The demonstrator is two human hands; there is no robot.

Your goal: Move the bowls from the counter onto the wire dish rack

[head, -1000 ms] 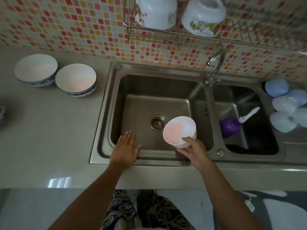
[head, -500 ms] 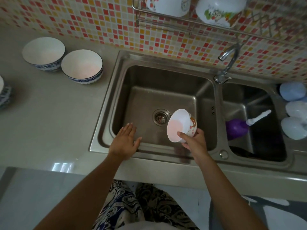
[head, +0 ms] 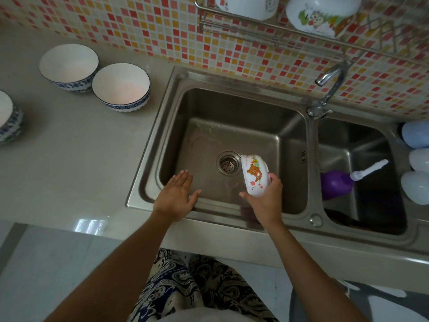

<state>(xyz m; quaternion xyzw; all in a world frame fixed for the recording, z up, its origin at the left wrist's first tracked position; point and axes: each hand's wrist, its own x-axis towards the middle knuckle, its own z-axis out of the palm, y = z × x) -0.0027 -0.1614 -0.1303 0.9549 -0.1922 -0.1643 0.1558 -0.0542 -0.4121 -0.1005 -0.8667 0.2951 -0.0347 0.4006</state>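
The right hand (head: 267, 201) gripped a tipped bear-print bowl (head: 255, 175) over the sink (head: 162, 126); at nine o'clock, the left hand (head: 175, 197) lay flat, fingers spread.

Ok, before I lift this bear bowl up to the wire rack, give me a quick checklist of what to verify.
1. Grip: right hand closed on the bear bowl: ok.
2. Bowl drained: it is tipped over the sink, mouth facing away; whether water remains: cannot tell.
3. Free spot on the wire rack: two bowls sit there; the rest is cut off: cannot tell.
4. Left hand empty, flat on the sink edge: ok.
5. Faucet stands below the rack, right of the lift path: ok.
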